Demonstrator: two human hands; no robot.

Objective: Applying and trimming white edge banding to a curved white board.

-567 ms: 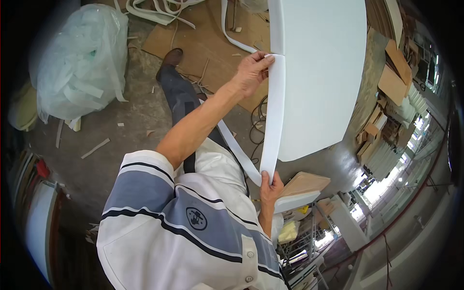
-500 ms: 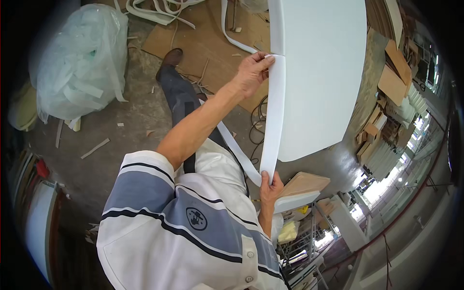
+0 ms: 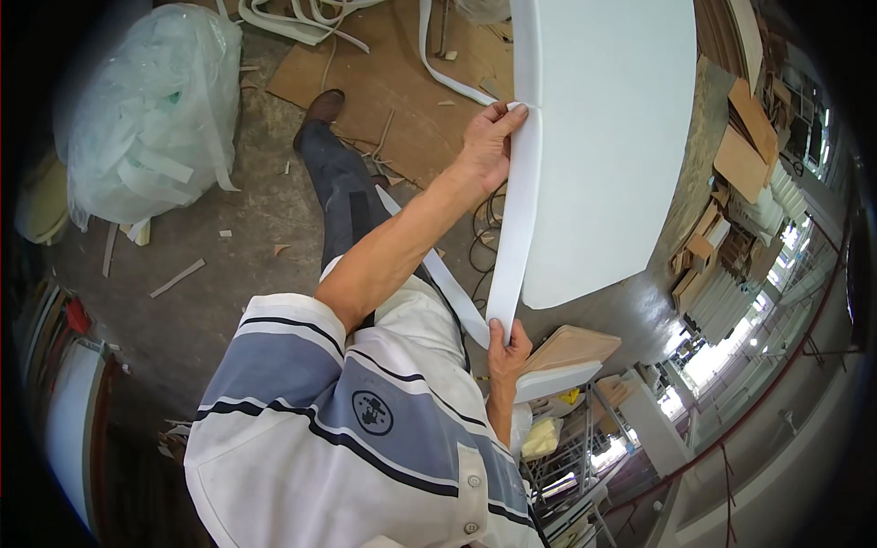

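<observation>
Left hand (image 3: 489, 146) and right hand (image 3: 505, 347) pinch a long, white, flexible foam strip (image 3: 513, 228) against a white panel's (image 3: 612, 146) edge.

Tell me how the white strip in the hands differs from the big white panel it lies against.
The white strip is narrow and bends, trailing off as a loose tail; the white panel is broad, flat and rigid-looking. The strip runs only along the panel's edge, pressed there by the left hand and pinched lower down by the right hand; no hand grips the panel's face. Both are plain white.
</observation>
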